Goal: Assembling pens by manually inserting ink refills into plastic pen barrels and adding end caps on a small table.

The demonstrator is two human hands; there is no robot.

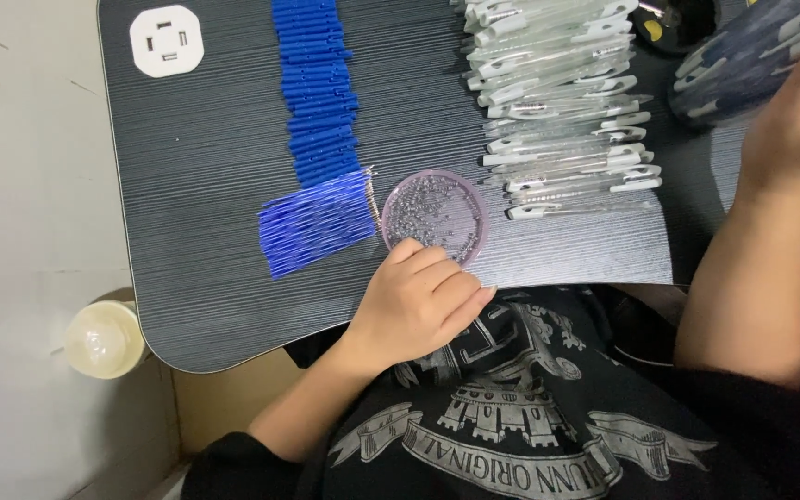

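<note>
Resting just below the bead dish, left grip.

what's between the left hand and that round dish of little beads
Nothing visible. The left hand rests on the dark table at the near rim of the round dish, its fingertips touching or almost touching the rim.

Dark ribbed table, head view. Left hand — knuckles curled, fingertips touching the near rim of a round pinkish dish of small clear beads. Just left of the dish: a fan of thin blue refills; above, a column of blue caps. Right: stacked clear pen barrels. Right hand — raised at the frame edge, against a dark patterned container; grip unclear.
</note>
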